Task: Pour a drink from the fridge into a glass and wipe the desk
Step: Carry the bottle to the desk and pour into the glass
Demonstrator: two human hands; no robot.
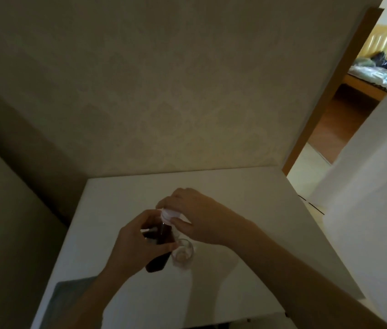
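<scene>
Head view shows your left hand [137, 236] clamped around the dark bottle [160, 248] mid-table while your right hand [187, 210] pinches its white cap [168, 216]; grip the likely slippery body low, beside the fragile glass [184, 254].

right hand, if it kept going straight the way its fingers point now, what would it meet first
The right hand points left across the white cap of the dark bottle. Past the cap it would probably meet the left hand gripping the bottle, though depth is unclear.
</scene>
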